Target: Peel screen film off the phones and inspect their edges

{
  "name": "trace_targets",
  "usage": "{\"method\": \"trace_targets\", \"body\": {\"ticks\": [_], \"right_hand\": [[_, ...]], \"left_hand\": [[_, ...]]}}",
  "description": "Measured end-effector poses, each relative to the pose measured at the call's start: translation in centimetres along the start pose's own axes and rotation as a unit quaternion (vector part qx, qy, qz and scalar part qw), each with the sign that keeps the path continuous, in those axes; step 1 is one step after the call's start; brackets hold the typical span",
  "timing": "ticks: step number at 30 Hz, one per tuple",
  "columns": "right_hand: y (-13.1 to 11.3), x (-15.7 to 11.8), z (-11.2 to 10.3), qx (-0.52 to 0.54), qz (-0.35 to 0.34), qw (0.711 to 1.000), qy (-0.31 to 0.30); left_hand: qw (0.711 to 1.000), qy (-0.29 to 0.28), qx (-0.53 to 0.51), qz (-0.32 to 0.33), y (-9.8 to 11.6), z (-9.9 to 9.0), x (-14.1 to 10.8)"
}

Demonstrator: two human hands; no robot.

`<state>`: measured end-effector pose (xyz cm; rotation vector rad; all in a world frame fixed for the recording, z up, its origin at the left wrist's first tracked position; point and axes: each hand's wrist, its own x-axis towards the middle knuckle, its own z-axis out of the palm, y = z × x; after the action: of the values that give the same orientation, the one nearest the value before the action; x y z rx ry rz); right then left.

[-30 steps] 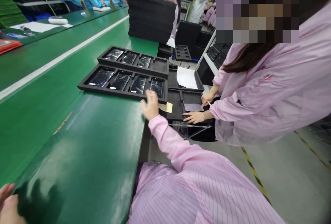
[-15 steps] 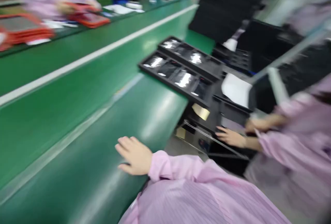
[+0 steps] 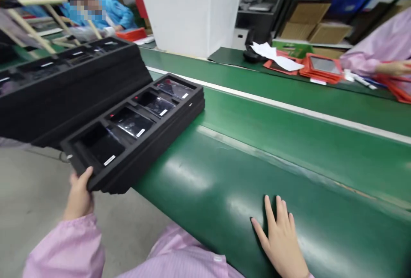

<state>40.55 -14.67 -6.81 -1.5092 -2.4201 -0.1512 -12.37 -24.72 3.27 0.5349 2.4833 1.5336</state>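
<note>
My left hand (image 3: 79, 194) grips the near corner of a black foam tray (image 3: 154, 134), with the thumb on top and the fingers hidden beneath. This tray tops a short stack that overhangs the near edge of the green table. Dark flat glossy panels (image 3: 131, 121) with small white labels lie in its compartments. My right hand (image 3: 282, 241) rests palm down on the green tabletop (image 3: 205, 192), fingers spread and holding nothing.
A taller stack of black foam trays (image 3: 80, 85) stands left of the held one. Across the table are orange-framed panels (image 3: 323, 68), white papers (image 3: 276, 57) and a co-worker's pink sleeve (image 3: 379, 42). A large white box (image 3: 189, 12) stands behind; another person in blue (image 3: 115, 12) works farther back.
The view has swung left, bringing the foam trays and my left hand on one of them into sight. My right hand stays spread over the green tabletop. The co-worker on the right is out of view.
</note>
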Motion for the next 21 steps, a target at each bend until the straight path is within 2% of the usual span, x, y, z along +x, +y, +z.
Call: {"method": "trace_targets", "body": {"ticks": [2, 4, 7, 10, 12, 15, 19, 21], "right_hand": [[0.4, 3.0, 0.6, 0.002, -0.03, 1.0, -0.003], [0.2, 6.9, 1.3, 0.022, -0.025, 0.999, 0.001], [-0.8, 12.7, 2.4, 0.081, 0.046, 0.995, 0.023], [-1.4, 16.5, 3.0, 0.132, 0.109, 0.984, 0.058], [-1.3, 17.4, 3.3, 0.16, 0.119, 0.978, 0.067], [-0.7, 17.3, 3.4, 0.195, 0.132, 0.97, 0.063], [-0.7, 17.1, 3.1, 0.227, 0.144, 0.961, 0.069], [-1.1, 17.3, 2.7, 0.277, 0.139, 0.948, 0.078]], "left_hand": [[0.995, 0.012, -0.071, -0.07, -0.7, 0.9, 0.3], [0.985, 0.015, -0.129, -0.114, -0.7, 1.2, 0.3], [0.971, 0.013, -0.187, -0.15, -0.2, 0.6, 0.2], [0.962, 0.044, -0.215, -0.162, 0.6, 0.1, 0.1], [0.96, 0.08, -0.22, -0.155, 1.2, 0.1, 0.0], [0.957, 0.122, -0.227, -0.134, 2.1, 0.6, -0.9], [0.947, 0.159, -0.262, -0.1, 3.8, 1.3, -3.7], [0.945, 0.149, -0.275, -0.094, 4.6, 1.5, -5.5]]}}
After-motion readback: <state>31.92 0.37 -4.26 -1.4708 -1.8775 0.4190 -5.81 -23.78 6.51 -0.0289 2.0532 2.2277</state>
